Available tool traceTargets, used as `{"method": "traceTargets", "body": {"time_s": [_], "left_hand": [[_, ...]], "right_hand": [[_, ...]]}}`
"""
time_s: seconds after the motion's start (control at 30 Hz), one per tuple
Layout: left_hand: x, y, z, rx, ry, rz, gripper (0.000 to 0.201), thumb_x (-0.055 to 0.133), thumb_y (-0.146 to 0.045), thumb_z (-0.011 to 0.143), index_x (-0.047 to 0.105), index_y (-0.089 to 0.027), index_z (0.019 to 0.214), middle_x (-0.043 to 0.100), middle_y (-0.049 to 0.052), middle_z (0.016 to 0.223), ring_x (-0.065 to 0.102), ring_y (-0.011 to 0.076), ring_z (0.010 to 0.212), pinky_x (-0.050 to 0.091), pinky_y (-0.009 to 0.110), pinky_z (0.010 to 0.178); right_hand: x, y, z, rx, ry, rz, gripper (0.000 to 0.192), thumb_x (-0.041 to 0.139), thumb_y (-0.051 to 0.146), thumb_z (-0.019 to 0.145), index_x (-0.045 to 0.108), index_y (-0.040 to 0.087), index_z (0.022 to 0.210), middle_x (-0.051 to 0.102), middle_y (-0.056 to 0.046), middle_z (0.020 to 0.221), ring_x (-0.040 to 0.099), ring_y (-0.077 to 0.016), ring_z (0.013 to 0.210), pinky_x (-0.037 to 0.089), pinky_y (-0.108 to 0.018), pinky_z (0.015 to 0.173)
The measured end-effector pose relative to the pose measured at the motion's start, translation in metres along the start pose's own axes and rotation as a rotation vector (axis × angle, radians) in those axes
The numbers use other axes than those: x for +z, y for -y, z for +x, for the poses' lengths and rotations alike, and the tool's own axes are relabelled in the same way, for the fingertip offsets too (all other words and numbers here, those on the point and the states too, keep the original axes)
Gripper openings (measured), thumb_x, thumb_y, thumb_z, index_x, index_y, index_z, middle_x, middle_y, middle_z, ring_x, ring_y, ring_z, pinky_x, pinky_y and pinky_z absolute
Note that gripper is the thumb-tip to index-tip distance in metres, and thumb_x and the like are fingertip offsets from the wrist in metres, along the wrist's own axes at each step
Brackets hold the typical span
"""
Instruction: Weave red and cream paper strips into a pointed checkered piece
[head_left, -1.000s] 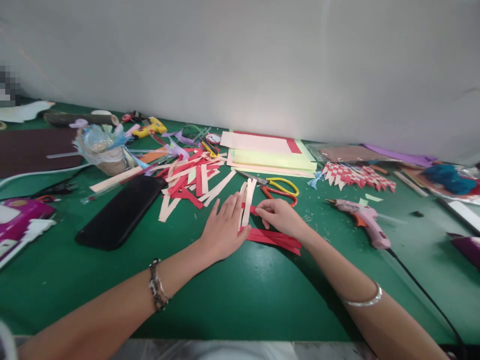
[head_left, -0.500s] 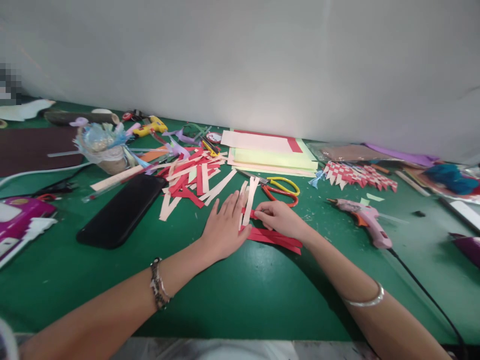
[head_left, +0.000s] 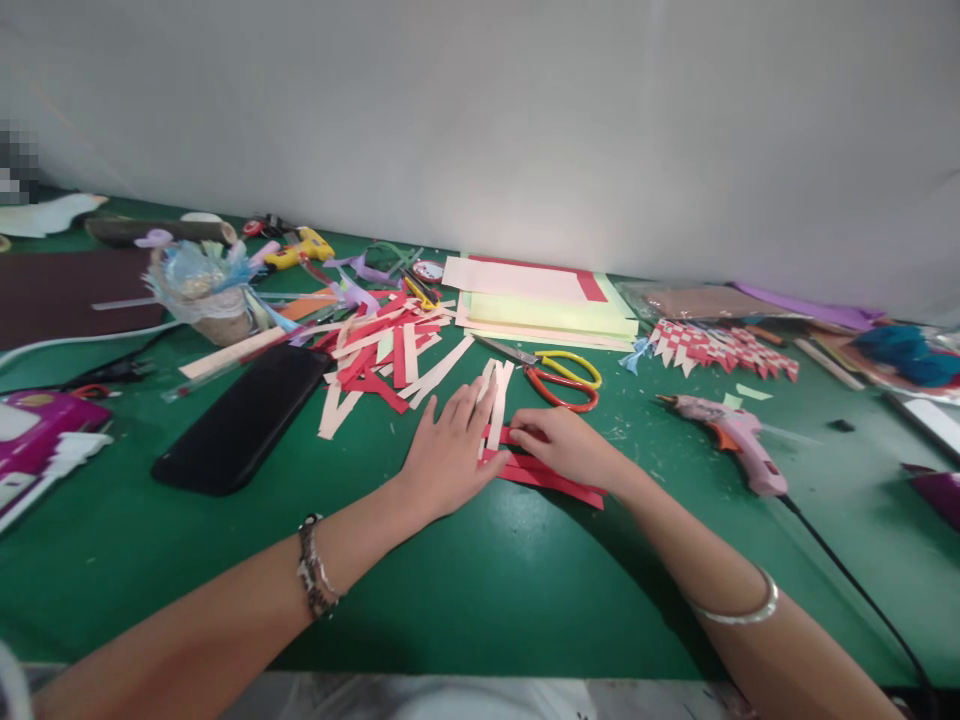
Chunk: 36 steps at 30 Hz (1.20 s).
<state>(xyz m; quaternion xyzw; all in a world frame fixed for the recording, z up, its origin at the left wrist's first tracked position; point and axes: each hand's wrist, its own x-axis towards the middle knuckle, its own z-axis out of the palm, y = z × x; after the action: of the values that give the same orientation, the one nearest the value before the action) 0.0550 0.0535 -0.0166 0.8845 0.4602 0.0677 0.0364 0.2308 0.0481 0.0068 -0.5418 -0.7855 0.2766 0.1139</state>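
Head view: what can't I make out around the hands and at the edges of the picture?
All in the head view:
- Left ends of the lower red strips: covered by the left hand.
- Right end of the upper red strip: hidden by the right hand.
- Rest of the purple object: cut off by the right edge.
- Print on the round tin-like item: too small.

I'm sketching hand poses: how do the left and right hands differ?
The left hand lies flat, fingers extended over paper strips; the right hand is curled, pinching a red strip. A dark-and-silver bracelet goes with the left hand, a silver bangle with the right. Both touch paper.
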Motion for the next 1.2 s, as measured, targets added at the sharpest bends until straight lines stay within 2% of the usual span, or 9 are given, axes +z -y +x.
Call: {"method": "traceTargets", "body": {"time_s": [0.23,0.33,0.43,0.57,0.77,0.9,1.0,1.1,1.2], "left_hand": [[-0.004,-0.003,0.000,0.038,0.021,0.093,0.064,0.038,-0.047,0.090,0.018,-0.015,0.142,0.020,0.014,0.147,0.024,0.0283,0.132,0.028,0.052,0.101],[-0.004,-0.003,-0.001,0.094,0.008,0.112,0.060,0.035,-0.047,0.091,0.023,-0.015,0.141,0.018,0.012,0.148,0.020,0.0273,0.134,0.025,0.051,0.103],[-0.003,-0.001,0.000,0.112,0.053,0.083,0.059,0.031,-0.051,0.091,0.030,-0.015,0.138,0.021,0.010,0.147,0.020,0.0266,0.134,0.023,0.049,0.106],[-0.003,0.000,0.001,0.130,0.070,0.058,0.060,0.033,-0.050,0.091,0.025,-0.017,0.140,0.024,0.012,0.147,0.023,0.0264,0.134,0.024,0.049,0.105],[-0.013,0.010,0.001,0.223,-0.005,-0.080,0.057,0.032,-0.046,0.092,0.023,-0.018,0.140,0.027,0.012,0.144,0.028,0.0248,0.131,0.025,0.044,0.106],[-0.029,0.024,-0.016,0.302,-0.015,-0.179,0.056,0.028,-0.047,0.093,0.022,-0.019,0.141,0.028,0.009,0.145,0.028,0.0232,0.131,0.024,0.039,0.108],[-0.035,0.030,-0.038,0.405,0.066,-0.168,0.062,0.033,-0.050,0.091,0.016,-0.021,0.143,0.027,0.007,0.146,0.027,0.0221,0.132,0.020,0.037,0.109],[-0.033,0.029,-0.056,0.471,0.139,-0.133,0.071,0.036,-0.054,0.088,0.007,-0.023,0.144,0.024,0.005,0.147,0.025,0.0221,0.133,0.017,0.038,0.110],[-0.027,0.025,-0.062,0.487,0.213,-0.105,0.076,0.038,-0.057,0.086,0.005,-0.021,0.144,0.022,0.006,0.147,0.023,0.0213,0.134,0.013,0.038,0.111]], "right_hand": [[-0.003,0.002,-0.002,-0.034,0.068,-0.033,0.021,0.041,0.025,0.086,0.057,0.018,0.073,0.058,0.001,0.066,0.047,-0.0095,0.058,0.028,-0.022,0.054],[-0.005,0.004,-0.003,-0.029,0.076,-0.032,0.021,0.043,0.024,0.085,0.057,0.018,0.071,0.057,0.001,0.063,0.045,-0.0090,0.055,0.027,-0.022,0.053],[-0.006,0.003,-0.005,-0.045,0.103,-0.017,0.021,0.043,0.023,0.083,0.057,0.017,0.068,0.057,0.001,0.062,0.045,-0.0090,0.054,0.027,-0.022,0.052],[-0.006,0.001,-0.007,-0.066,0.129,-0.001,0.022,0.043,0.023,0.082,0.055,0.017,0.064,0.056,0.001,0.060,0.044,-0.0092,0.053,0.027,-0.023,0.051],[-0.006,0.005,-0.008,-0.018,0.087,-0.020,0.026,0.045,0.025,0.083,0.054,0.017,0.060,0.055,0.001,0.058,0.043,-0.0091,0.052,0.024,-0.023,0.049],[-0.006,0.006,-0.008,-0.003,0.092,-0.005,0.025,0.045,0.027,0.084,0.056,0.017,0.064,0.057,0.000,0.060,0.045,-0.0089,0.053,0.025,-0.023,0.050],[-0.006,0.005,-0.007,0.005,0.095,0.012,0.024,0.045,0.029,0.084,0.058,0.018,0.068,0.059,0.000,0.062,0.046,-0.0090,0.054,0.026,-0.022,0.051],[-0.004,0.004,-0.005,0.011,0.089,0.009,0.024,0.045,0.031,0.085,0.058,0.018,0.069,0.059,0.000,0.062,0.047,-0.0096,0.055,0.027,-0.022,0.051],[-0.003,0.005,-0.005,0.024,0.076,0.003,0.026,0.045,0.033,0.085,0.059,0.018,0.070,0.060,0.000,0.063,0.048,-0.0099,0.055,0.027,-0.023,0.051]]}}
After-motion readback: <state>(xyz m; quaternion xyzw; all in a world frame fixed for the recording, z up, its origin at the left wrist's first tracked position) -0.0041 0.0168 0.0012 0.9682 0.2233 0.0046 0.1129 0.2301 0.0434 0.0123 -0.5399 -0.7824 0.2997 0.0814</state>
